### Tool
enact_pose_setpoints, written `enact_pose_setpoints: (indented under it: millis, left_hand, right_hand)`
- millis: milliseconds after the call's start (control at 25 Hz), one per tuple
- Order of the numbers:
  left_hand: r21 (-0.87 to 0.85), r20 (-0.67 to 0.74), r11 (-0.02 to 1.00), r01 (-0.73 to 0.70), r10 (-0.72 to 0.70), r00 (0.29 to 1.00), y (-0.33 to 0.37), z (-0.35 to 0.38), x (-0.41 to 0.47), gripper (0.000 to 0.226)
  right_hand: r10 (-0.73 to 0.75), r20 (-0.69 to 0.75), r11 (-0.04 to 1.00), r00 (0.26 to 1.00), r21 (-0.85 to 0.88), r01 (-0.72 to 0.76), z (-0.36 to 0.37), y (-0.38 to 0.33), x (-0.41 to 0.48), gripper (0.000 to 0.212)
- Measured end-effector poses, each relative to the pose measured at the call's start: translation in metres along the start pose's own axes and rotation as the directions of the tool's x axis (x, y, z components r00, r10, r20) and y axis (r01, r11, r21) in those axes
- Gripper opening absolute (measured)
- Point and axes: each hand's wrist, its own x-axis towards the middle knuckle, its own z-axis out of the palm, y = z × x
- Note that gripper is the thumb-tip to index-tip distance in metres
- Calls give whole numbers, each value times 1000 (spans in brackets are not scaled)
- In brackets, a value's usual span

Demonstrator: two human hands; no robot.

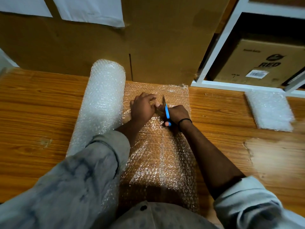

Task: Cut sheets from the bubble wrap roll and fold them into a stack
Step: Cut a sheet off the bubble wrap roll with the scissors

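Blue scissors [167, 113] clamped in right hand [178, 113] fingers, blade just beside left hand [143, 107] fingers, curled, pinching bubble wrap sheet [161, 156]

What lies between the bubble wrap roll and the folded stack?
Head view: the unrolled sheet, the left hand, the right hand with scissors, then bare table.

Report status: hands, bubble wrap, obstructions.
Right hand grips blue-handled scissors, cutting. Left hand holds unrolled sheet beside blades. Bubble wrap roll left, folded stack right. Cardboard box at sheet's far end.
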Motion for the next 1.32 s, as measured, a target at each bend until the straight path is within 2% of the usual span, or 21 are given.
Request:
enact_pose_setpoints:
  millis: [120, 240, 520, 720, 840, 960, 1200, 1320]
  left_hand:
    - [58, 17, 998, -16, 15, 1000, 2, 9, 11, 27]
    - [-8, -44, 999, 33, -33, 998, 5, 13, 15, 19]
    - [-15, -79, 999, -51, 49, 996, 2, 17, 12, 19]
    - [-31, -116, 997, -70, 66, 991, -1, 19, 13, 20]
    - [-47, -122, 995, -90, 84, 989, 0, 17, 12, 19]
    - [-52, -115, 995, -86, 79, 990, 1, 16, 11, 23]
    - [-48, -110, 997, -61, 55, 992, 2, 16, 11, 26]
    - [-58, -111, 997, -56, 49, 993, 2, 16, 12, 27]
  right_hand:
    - [6, 9, 1000, 1000, -18, -6, -2, 0, 2, 61]
    - [13, 18, 1000, 1000, 8, -13, -2, -3, 4, 61]
    - [18, 28, 993, 999, 114, -21, -3, -19, 10, 52]
    - [17, 34, 993, 999, 113, -21, 1, -28, 21, 65]
    - [13, 14, 999, 1000, 53, -14, -2, -32, 24, 56]
    - [19, 21, 991, 1000, 134, -22, -6, -34, 22, 51]
    - [27, 31, 973, 999, 228, -33, -5, -38, 26, 67]
    - [35, 7, 981, 999, 189, -36, -4, -41, 27, 65]
